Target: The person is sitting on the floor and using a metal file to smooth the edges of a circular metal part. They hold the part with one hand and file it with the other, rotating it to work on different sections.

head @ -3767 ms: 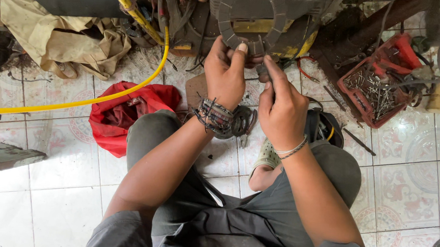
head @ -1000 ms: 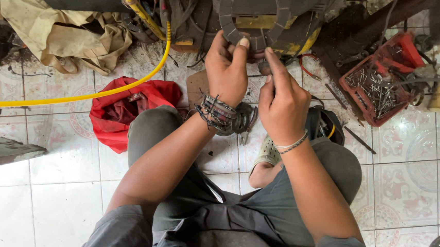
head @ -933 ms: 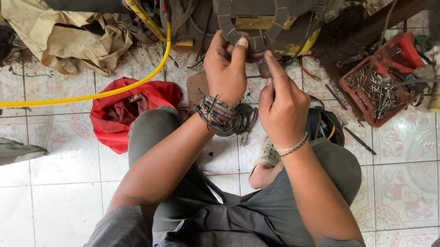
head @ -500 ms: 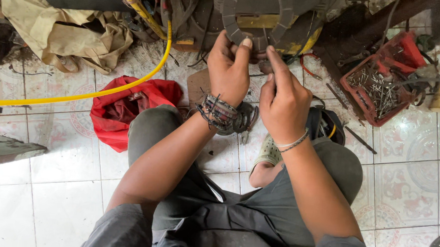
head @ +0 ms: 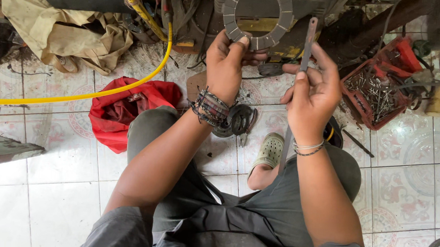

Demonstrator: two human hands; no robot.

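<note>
The left hand [head: 227, 62] holds a grey ring-shaped plate [head: 257, 15] with segmented pads round its rim, the thumb and fingers pinching its lower edge. The plate stands up in front of the dark machine [head: 196, 13], whose upper part is cut off by the frame's top edge, so what it is cannot be made out. The right hand [head: 309, 96], just right of the plate, grips a thin flat metal strip [head: 297, 87]; its fingers are closed round the strip's middle, and the strip runs upright from beside the plate's right rim down past the wrist to the knee. Whether its upper tip touches the plate I cannot tell.

Below the plate, behind the left wrist with its stack of bracelets, lies a dark pile of rings [head: 238, 120] on the tiled floor [head: 45, 188], half hidden by the arm. A green clog [head: 271, 150] shows between the knees. Left of the plate a yellow hose [head: 130, 78] curves across a red bag [head: 123, 109]; right of it a red tray [head: 375, 88] holds nails or screws, too small to tell which.

Against the frame half a second ago, the plate has been lifted clear: then both hands were close together low against the machine, with the plate hard to pick out from it. Now the hands sit wider apart, and the strip in the right hand shows plainly where before it was barely seen.
</note>
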